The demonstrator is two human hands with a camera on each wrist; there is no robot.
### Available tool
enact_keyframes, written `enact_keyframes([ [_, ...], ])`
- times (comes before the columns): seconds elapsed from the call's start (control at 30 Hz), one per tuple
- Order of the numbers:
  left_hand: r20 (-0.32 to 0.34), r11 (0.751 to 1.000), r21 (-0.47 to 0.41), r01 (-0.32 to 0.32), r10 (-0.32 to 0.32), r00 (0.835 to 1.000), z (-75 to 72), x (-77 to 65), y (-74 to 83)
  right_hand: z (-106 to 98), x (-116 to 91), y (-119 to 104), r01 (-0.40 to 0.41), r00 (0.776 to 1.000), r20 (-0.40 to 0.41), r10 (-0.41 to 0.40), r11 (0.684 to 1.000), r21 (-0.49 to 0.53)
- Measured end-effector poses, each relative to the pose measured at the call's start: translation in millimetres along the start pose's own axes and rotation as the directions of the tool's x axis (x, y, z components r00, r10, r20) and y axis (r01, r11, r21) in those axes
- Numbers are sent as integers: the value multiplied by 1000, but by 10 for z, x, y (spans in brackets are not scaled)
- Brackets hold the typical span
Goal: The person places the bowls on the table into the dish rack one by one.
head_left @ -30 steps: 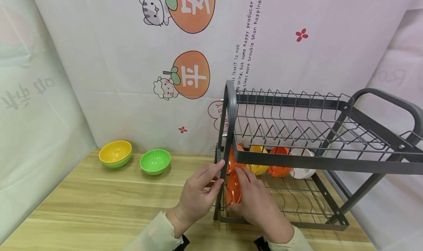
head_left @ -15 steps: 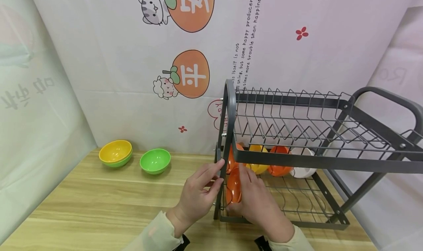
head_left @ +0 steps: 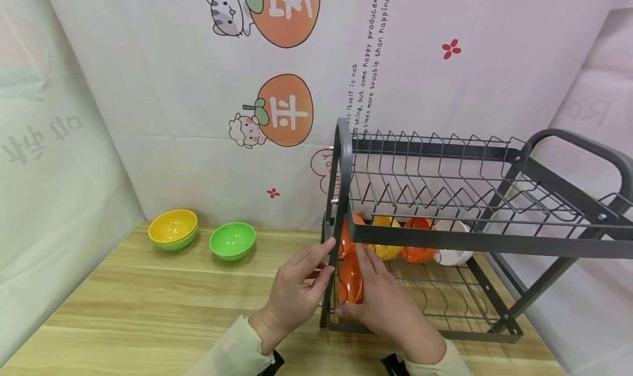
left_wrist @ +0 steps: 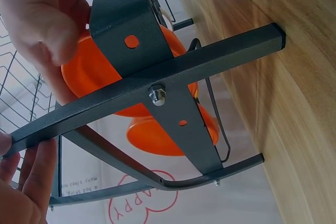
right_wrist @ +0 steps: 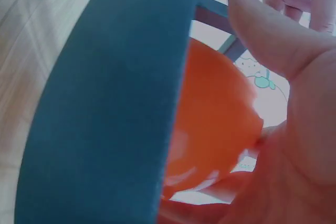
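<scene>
My right hand [head_left: 357, 283] reaches into the lower tier of a grey two-tier dish rack [head_left: 420, 243] and grips an orange bowl [head_left: 349, 277], which stands on edge at the tier's front left corner. The right wrist view shows that orange bowl [right_wrist: 215, 129] against my palm, with the thumb [right_wrist: 268, 40] over its rim. My left hand [head_left: 329, 258] rests outside the rack, its straight index finger and thumb touching the left upright post [head_left: 330, 288]. In the left wrist view the held orange bowl [left_wrist: 97, 74] sits behind the rack's frame bar [left_wrist: 157, 80], and a second orange bowl [left_wrist: 163, 132] lies beyond it.
At the back of the lower tier stand an orange bowl [head_left: 345, 238], a yellow bowl [head_left: 387, 250], another orange bowl [head_left: 417, 253] and a white bowl [head_left: 452, 256]. On the wooden table [head_left: 148, 304] at the left sit a yellow bowl [head_left: 172, 226] nested in a green one, and a green bowl [head_left: 232, 239].
Almost nothing: my right hand has turned the orange bowl slightly more upright in the lower tier. The left hand has stayed on the post.
</scene>
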State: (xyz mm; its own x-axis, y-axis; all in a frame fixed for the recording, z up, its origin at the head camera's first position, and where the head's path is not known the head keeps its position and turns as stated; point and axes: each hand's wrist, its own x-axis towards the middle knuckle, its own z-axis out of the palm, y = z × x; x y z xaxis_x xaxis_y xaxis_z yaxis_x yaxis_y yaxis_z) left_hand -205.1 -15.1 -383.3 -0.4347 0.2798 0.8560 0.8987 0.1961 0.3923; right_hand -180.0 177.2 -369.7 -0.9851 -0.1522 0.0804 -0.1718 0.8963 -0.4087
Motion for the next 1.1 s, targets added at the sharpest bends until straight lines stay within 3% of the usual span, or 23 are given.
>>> enact_keyframes([
  [0.2, 1, 1000, -17, 4, -4, 1000, 2, 0, 7, -109, -89, -46, -35, 999, -36, 36, 999, 42],
  [0.53, -14, 1000, -12, -18, 18, 1000, 16, -2, -7, -257, -202, -141, 98, 968, -237, -77, 992, 80],
  [0.7, 1, 1000, -9, -13, 13, 1000, 9, -5, -14, -238, -217, -142, 160, 937, -327, -120, 982, 97],
  [0.93, 11, 998, -41, -48, 49, 999, -36, 9, -47, -202, -202, -221, 300, 856, -492, -162, 929, 215],
  [1.0, 4, 997, -70, -35, 36, 999, -51, 6, -45, -191, -208, -259, 316, 852, -502, -150, 911, 264],
  [1.1, -24, 996, -93, 14, -16, 1000, -79, -4, -45, -174, -210, -317, 311, 869, -478, -124, 889, 335],
])
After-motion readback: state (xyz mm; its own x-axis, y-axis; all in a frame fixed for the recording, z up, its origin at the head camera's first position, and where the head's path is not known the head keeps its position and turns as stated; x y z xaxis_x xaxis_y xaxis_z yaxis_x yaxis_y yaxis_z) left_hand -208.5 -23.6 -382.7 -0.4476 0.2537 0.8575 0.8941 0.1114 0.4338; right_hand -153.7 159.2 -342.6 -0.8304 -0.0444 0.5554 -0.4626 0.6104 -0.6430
